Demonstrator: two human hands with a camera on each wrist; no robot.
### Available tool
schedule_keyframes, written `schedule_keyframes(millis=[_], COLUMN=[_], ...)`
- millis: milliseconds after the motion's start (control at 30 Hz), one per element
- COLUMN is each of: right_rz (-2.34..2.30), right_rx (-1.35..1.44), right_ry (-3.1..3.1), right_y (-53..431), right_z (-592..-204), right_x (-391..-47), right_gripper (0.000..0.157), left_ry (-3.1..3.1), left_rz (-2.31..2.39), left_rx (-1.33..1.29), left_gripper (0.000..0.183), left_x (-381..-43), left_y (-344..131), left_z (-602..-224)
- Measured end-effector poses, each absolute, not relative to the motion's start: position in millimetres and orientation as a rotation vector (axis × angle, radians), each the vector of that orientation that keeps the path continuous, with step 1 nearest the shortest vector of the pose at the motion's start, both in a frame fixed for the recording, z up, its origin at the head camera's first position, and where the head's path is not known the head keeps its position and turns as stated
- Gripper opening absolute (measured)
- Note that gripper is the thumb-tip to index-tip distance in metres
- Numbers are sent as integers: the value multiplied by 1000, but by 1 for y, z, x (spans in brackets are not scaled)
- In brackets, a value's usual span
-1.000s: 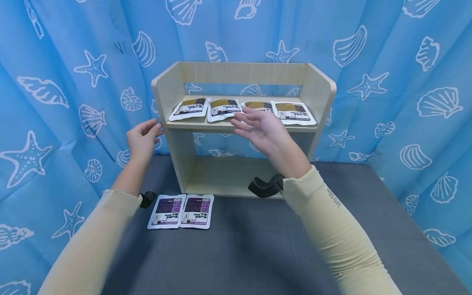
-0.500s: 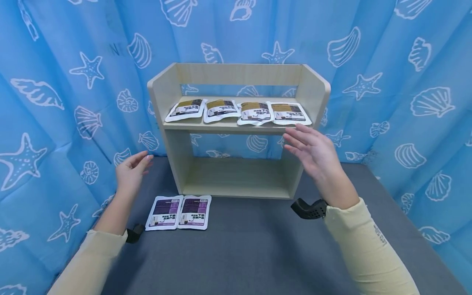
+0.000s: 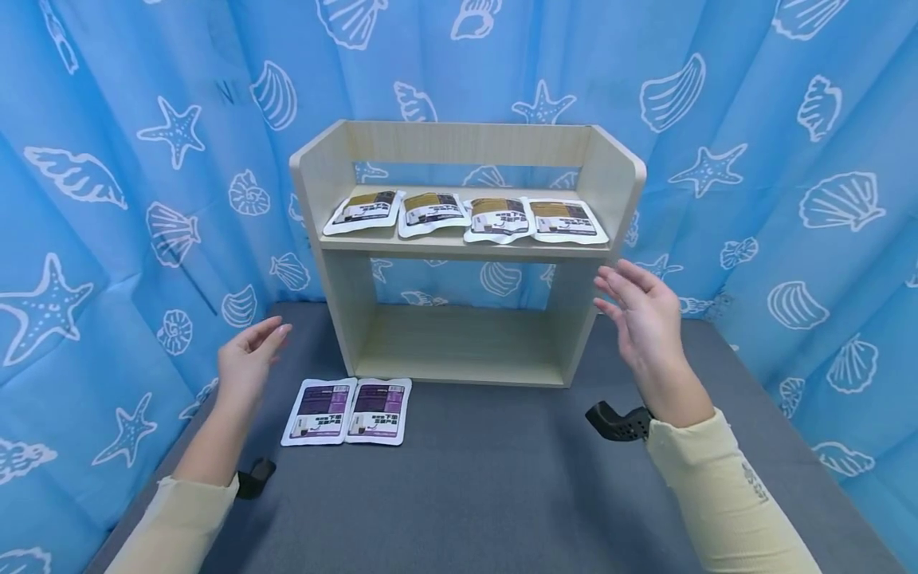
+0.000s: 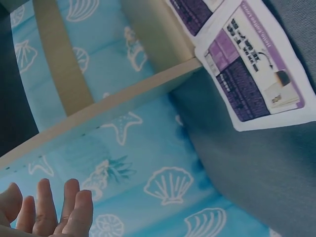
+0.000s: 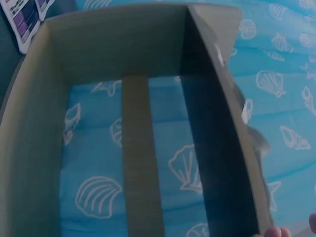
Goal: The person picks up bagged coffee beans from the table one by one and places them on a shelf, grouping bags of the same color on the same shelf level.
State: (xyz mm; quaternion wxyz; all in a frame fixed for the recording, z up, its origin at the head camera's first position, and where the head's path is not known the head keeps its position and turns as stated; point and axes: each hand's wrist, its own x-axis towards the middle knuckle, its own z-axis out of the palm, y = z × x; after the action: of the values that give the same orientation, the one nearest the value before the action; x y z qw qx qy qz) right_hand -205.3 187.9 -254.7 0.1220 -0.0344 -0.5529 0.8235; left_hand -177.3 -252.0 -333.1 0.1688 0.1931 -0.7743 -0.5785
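Observation:
My left hand (image 3: 244,363) hovers left of the wooden shelf (image 3: 459,251), fingers loosely bent and holding nothing. Below and right of it, two purple-and-white pouches (image 3: 319,412) lie side by side on the table. In the left wrist view, the fingers (image 4: 45,207) show at the lower left, with one purple pouch (image 4: 259,69) at the upper right. My right hand (image 3: 649,327) is in the air by the shelf's right side, fingers relaxed and nothing in them. Several gold-and-white pouches (image 3: 500,220) lie in a row on the upper board.
The lower board (image 3: 462,343) of the shelf sits on the grey table (image 3: 459,494). A blue curtain (image 3: 746,104) with seashell and starfish prints hangs behind and at both sides. Each wrist wears a black strap mount (image 3: 618,422).
My right hand has moved from in front of the upper pouches to the right and down, off the shelf. My left hand has drawn down and slightly left. The pouches stay put.

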Motion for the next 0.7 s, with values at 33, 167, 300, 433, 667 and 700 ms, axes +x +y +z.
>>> schedule_keyframes(millis=[33, 167, 300, 433, 667, 700], right_rz=[2357, 2139, 1960, 1879, 1833, 1828], right_rx=[-125, -210, -247, -210, -144, -138], right_ry=[-1624, -1704, -1852, -2007, -2221, -2238], right_y=[188, 190, 198, 206, 216, 217], right_z=[-257, -267, -280, -292, -308, -311], right_x=[-207, -214, -224, -233, -251, -253], right_gripper=[52, 46, 49, 55, 61, 61], left_ry=[-2206, -2230, -2270, -2308, -2423, -2438], left_rz=[-1647, -1656, -1664, -1710, -1649, -1630], left_rx=[549, 547, 549, 550, 561, 568], left_gripper=[51, 51, 51, 50, 63, 66], left_x=[-176, -172, -169, -164, -197, -205], left_y=[-252, -254, -257, -260, -314, -326], left_z=[-335, -341, -351, -362, -458, -478])
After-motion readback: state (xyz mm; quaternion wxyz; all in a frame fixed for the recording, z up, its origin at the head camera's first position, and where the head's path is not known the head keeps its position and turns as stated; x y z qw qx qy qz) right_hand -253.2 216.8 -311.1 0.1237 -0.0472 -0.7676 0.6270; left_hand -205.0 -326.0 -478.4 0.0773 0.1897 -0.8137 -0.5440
